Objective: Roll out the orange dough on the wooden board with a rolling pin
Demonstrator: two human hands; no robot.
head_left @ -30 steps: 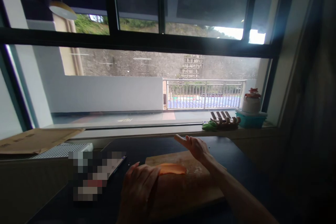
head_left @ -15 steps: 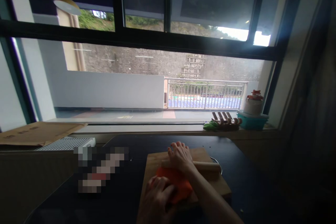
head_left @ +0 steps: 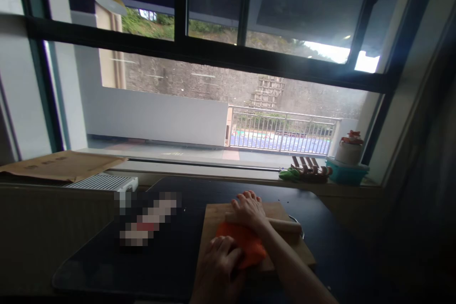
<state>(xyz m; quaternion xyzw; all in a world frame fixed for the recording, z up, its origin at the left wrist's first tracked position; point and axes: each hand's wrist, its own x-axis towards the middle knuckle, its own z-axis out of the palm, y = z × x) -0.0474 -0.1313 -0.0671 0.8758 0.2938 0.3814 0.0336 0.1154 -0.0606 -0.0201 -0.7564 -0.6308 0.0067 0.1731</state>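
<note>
A flat piece of orange dough or clay lies on a wooden board on the dark table. Over its near left edge is my left hand, fingers curled and thumb against the orange piece; the fingertips are partly hidden. My right hand rests palm down across a wooden rolling pin just beyond the orange piece, its fingers stretched out past the pin. The pin lies crosswise on the board, and its left part is largely under that hand. My right forearm crosses the board's near right side.
The dark table stands below a large window. A blurred-out item lies to the left. On the sill are a teal box, a white container and a brown rack-like object. A metal loop shows at the board's right edge.
The camera view has tilted and shifted slightly. Both hands, the rolling pin and the orange piece keep nearly the same places on the board.
</note>
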